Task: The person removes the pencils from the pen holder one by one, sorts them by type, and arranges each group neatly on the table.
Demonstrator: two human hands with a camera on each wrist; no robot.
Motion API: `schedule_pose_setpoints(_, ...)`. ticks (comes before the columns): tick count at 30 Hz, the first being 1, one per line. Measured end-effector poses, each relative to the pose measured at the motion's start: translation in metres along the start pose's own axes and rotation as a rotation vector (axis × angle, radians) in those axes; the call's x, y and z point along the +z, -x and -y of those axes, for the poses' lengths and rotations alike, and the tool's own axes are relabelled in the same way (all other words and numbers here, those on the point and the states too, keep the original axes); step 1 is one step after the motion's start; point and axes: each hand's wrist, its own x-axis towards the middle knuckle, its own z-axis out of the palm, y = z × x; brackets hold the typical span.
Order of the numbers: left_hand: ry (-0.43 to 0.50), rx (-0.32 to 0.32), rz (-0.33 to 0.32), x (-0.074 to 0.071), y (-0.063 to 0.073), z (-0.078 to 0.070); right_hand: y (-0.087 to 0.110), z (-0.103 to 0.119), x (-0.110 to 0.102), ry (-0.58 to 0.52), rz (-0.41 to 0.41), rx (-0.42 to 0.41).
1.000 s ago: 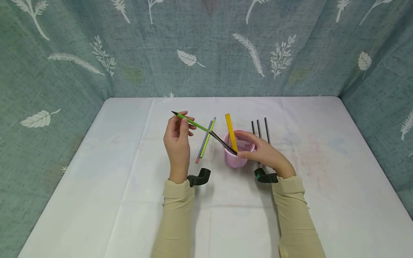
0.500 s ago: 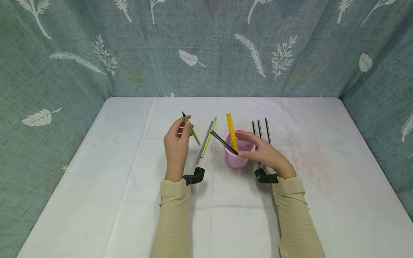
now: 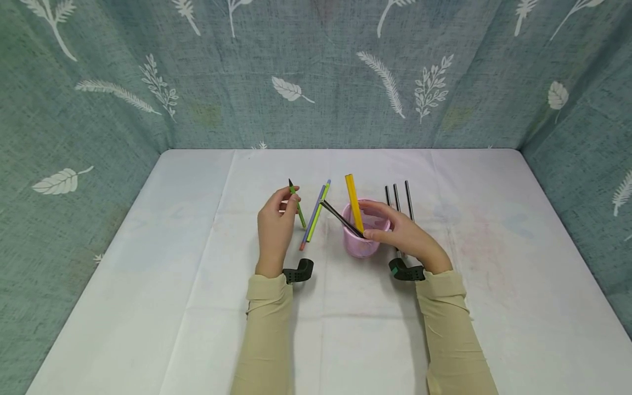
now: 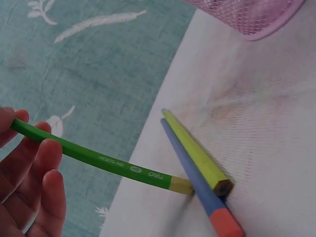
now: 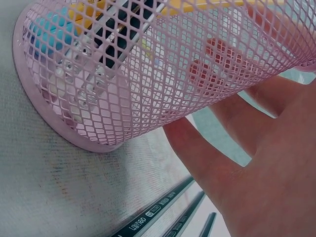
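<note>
the pink cup (image 3: 359, 248) is an open mesh of small diamond-shaped holes with a smooth rounded rim. the white cloth (image 3: 148, 302) beneath it shows a fine weave and faint stains, and the grey-green curtain (image 3: 316, 71) on the far side bears white leaf prints. a lime pencil (image 4: 195, 148) with a flat six-sided end lies beside a blue pencil (image 4: 191, 173) with a coral-red end, left of the cup.

the green pencil (image 4: 101, 158) is slim and glossy, with small pale lettering, a black sharpened tip and a dull gold band at its other end. it is held on the left side of the cup, black tip to the far side, the gold end close by the blue pencil; whether they touch i cannot tell. the left hand (image 3: 277, 227) pinches it near the tip. the right hand (image 3: 410, 233) grips the rim of the cup, where a yellow stick (image 3: 354, 203) and black pencils (image 3: 340, 216) lean; three dark pencils (image 3: 409, 200) lie to the right.

a second ago the green pencil slanted across the lime and blue ones towards the cup; now it is steeper, its gold end left of them. the right hand and cup look unmoved.
</note>
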Motion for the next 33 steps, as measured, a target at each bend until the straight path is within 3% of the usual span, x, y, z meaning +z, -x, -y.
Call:
schedule_pose_setpoints(11, -0.077, -0.094, 0.068, 0.010, 0.002, 0.007, 0.000, 0.001, 0.001, -0.018, -0.003, -0.001)
schedule_pose_setpoints(33, -0.164, -0.168, 0.165, 0.017, 0.006, 0.016, 0.001, 0.000, 0.001, -0.009, -0.015, 0.014)
